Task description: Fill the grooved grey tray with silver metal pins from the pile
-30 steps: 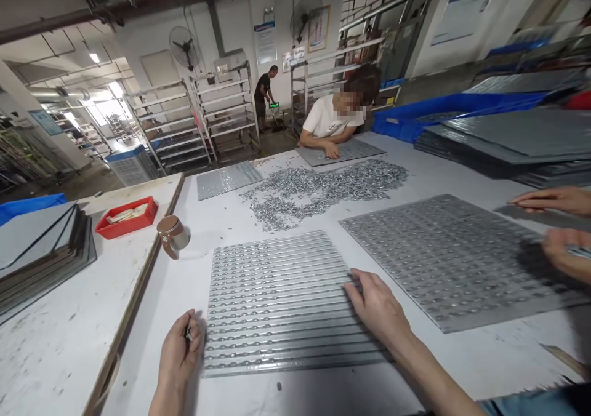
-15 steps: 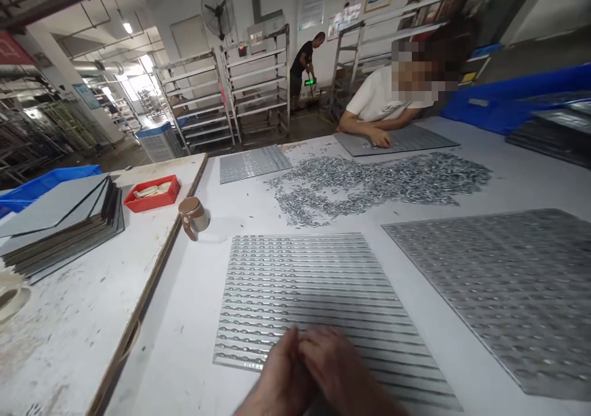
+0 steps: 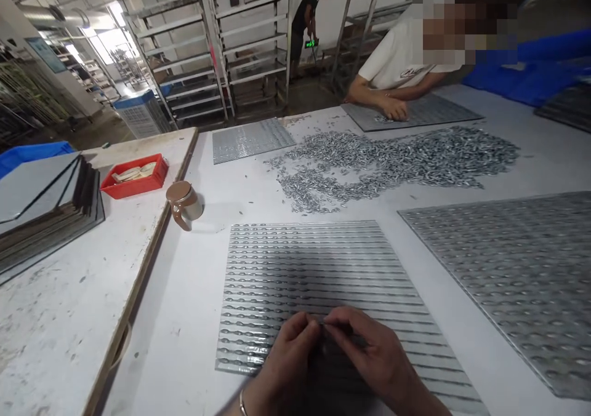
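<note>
My left hand [image 3: 292, 349] and my right hand [image 3: 373, 349] are close together over the near part of a grooved sheet [image 3: 351, 268]. Each hand has thumb and forefinger pinched, the tips almost meeting; whatever lies between them is too small to make out. Small shiny grey oval pieces sit in rows in the grooves on the sheet's left side, while the grooves on its right hold none. Beyond the sheet spreads a wide pile of loose small oval pieces [image 3: 429, 157]. A bracelet shows on my left wrist.
Right of me lies another sheet covered in pieces [image 3: 503, 268]. A brown-lidded mug [image 3: 189, 204], a red tray [image 3: 136, 182] and a stack of dark sheets [image 3: 50, 200] are at the left. Across the table a person in white [image 3: 397, 65] leans over a panel [image 3: 443, 111].
My hands, earlier bunched together and blurred, have moved slightly apart, my right hand shifting right, with both pinches now visible. The view has tilted down a little.
</note>
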`<act>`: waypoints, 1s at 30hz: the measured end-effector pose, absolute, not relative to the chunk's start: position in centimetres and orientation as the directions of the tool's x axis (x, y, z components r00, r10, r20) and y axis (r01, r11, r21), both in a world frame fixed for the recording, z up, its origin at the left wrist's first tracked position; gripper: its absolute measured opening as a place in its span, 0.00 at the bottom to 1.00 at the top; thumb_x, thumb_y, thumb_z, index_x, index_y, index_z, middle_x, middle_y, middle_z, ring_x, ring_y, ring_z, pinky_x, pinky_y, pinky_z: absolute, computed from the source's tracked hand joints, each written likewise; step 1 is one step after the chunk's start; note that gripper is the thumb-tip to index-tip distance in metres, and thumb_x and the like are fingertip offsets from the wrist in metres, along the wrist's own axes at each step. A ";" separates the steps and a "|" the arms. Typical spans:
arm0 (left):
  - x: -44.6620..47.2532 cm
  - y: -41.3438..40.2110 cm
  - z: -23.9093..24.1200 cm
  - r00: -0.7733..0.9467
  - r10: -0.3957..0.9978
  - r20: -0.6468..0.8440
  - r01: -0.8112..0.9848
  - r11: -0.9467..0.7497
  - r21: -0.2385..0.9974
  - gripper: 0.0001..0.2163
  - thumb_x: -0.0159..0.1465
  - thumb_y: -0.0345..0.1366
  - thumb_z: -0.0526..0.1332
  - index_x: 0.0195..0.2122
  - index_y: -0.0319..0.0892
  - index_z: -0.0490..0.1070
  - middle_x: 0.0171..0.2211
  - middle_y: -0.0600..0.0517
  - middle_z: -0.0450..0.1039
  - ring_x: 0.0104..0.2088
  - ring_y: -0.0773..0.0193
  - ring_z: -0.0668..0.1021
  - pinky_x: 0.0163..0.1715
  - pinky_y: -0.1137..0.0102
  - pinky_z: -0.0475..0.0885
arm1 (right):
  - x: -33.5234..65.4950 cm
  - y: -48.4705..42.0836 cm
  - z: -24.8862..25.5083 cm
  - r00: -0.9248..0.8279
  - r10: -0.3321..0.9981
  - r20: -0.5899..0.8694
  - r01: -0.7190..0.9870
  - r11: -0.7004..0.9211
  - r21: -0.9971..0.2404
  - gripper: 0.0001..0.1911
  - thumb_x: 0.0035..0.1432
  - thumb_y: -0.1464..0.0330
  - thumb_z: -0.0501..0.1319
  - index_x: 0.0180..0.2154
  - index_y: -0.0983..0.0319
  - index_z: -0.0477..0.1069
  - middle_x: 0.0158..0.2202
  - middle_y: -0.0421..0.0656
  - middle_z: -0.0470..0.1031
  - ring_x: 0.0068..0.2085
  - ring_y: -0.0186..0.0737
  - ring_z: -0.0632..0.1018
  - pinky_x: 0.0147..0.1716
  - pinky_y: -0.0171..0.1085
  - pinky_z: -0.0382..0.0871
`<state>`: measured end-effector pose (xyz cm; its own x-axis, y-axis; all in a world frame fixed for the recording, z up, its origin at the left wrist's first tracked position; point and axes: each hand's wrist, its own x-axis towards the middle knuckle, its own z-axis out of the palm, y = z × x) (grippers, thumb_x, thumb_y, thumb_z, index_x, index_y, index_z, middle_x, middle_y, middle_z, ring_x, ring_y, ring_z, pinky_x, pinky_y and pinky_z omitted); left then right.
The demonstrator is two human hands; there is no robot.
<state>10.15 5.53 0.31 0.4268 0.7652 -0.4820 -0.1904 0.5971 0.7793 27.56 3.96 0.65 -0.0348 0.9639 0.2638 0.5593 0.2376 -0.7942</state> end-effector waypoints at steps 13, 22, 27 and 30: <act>8.8 7.7 2.2 0.281 0.801 -0.529 -0.569 0.583 0.580 0.10 0.51 0.28 0.70 0.35 0.37 0.75 0.33 0.48 0.77 0.28 0.69 0.76 0.31 0.74 0.71 | 28.6 3.3 1.3 0.023 0.987 0.156 0.636 0.106 -0.764 0.10 0.66 0.62 0.55 0.37 0.57 0.74 0.31 0.41 0.79 0.30 0.40 0.79 0.31 0.37 0.75; 6.6 9.5 4.4 -0.004 0.859 -0.512 -0.661 0.381 0.646 0.16 0.54 0.37 0.74 0.41 0.36 0.77 0.27 0.53 0.72 0.22 0.75 0.70 0.20 0.80 0.67 | 27.8 3.7 -2.2 0.112 0.990 -0.084 0.419 -0.124 -0.899 0.10 0.60 0.62 0.59 0.37 0.59 0.76 0.24 0.39 0.76 0.25 0.38 0.77 0.26 0.35 0.72; 5.9 9.3 4.7 0.095 0.875 -0.474 -0.590 0.433 0.682 0.21 0.51 0.40 0.76 0.43 0.34 0.78 0.26 0.55 0.68 0.23 0.75 0.67 0.19 0.80 0.63 | 26.4 5.4 -2.0 0.083 0.992 -0.096 0.413 -0.122 -0.902 0.11 0.60 0.63 0.59 0.35 0.60 0.77 0.29 0.42 0.80 0.30 0.41 0.80 0.31 0.37 0.74; 5.5 9.5 3.8 0.164 0.871 -0.463 -0.552 0.470 0.689 0.22 0.49 0.40 0.77 0.42 0.36 0.77 0.26 0.55 0.70 0.24 0.73 0.70 0.21 0.79 0.65 | 25.5 6.6 -1.5 0.084 0.995 -0.050 0.503 -0.086 -0.860 0.09 0.59 0.67 0.58 0.36 0.59 0.77 0.32 0.41 0.82 0.34 0.42 0.81 0.35 0.38 0.73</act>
